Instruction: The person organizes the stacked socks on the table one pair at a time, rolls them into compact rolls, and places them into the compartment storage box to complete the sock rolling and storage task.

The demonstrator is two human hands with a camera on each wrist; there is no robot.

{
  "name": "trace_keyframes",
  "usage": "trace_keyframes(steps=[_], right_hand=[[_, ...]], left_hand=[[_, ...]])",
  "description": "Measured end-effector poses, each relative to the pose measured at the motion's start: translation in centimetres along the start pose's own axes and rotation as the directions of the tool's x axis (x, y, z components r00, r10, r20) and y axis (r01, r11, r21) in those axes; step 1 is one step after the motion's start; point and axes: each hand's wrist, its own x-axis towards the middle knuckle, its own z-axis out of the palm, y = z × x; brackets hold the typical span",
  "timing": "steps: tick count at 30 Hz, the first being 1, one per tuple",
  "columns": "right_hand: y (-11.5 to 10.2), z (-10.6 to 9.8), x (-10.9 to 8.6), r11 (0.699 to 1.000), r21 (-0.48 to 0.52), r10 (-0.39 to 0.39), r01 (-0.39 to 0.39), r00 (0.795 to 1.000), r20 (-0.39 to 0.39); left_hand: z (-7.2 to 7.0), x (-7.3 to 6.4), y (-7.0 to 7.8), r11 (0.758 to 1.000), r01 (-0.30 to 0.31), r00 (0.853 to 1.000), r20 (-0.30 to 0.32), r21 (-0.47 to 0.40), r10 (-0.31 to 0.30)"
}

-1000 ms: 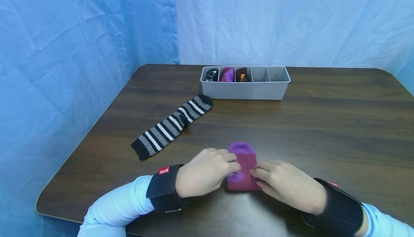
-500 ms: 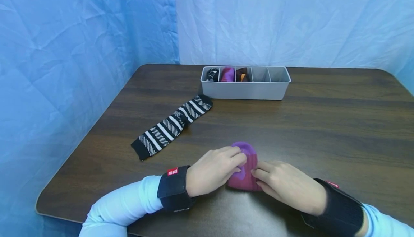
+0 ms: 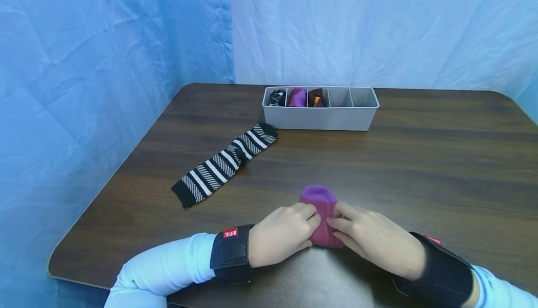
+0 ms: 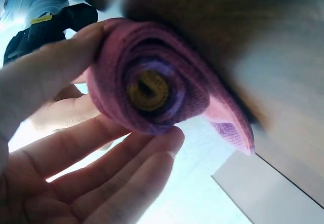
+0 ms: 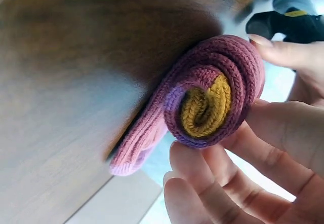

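A pink sock (image 3: pixel 318 193) with purple parts lies on the table near its front edge, partly rolled up. In both wrist views the rolled sock (image 4: pixel 114 67) shows as a spiral with a mustard-yellow core, and a flat purple-tipped end still trails away from the roll. My left hand (image 3: pixel 283 233) grips the left end of the roll, thumb on one side and fingertips on the other. At the opposite end my right hand (image 3: pixel 367 233) holds the rolled sock (image 5: pixel 235 57) between thumb and curled fingers. Part of the roll is hidden behind the fingers.
A black sock with white stripes (image 3: pixel 224 165) lies stretched diagonally to the left. Behind it stands a grey divided box (image 3: pixel 319 119); three compartments hold rolled socks, black, purple-pink (image 3: pixel 297 97) and brown, and two at the right are bare. Blue cloth (image 3: pixel 105 88) hangs around the table.
My left hand has moved right and then slightly nearer along the pink sock. The purple patch beside its fingers is now out of sight. My right hand has stayed almost in place.
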Motion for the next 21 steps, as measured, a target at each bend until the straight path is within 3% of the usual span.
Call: trace_keyframes(steps=[8,15,18,20,21], right_hand=[[-0.3,-0.4,0.0,0.984,0.141,0.109,-0.112,0.994,0.029],[-0.3,-0.6,-0.2,0.984,0.164,0.052,-0.068,0.994,0.097],[-0.3,-0.7,-0.2,0.983,0.173,0.043,-0.06,0.994,0.105],[-0.2,-0.7,-0.3,0.982,0.179,0.042,-0.062,0.993,0.113],[-0.2,-0.8,-0.3,0.981,0.182,0.041,-0.061,0.993,0.115]], left_hand=[[0.1,0.1,-0.4,0.99,-0.012,1.0,0.022,-0.138,0.015],[0.1,0.3,-0.6,0.974,-0.023,0.999,0.041,-0.224,0.033],[0.1,0.4,-0.9,0.928,0.016,0.993,0.112,-0.372,0.028],[0.1,0.4,-1.3,0.867,0.071,0.983,0.181,-0.494,0.023],[0.1,0.4,-1.5,0.823,0.111,0.975,0.223,-0.556,0.019]])
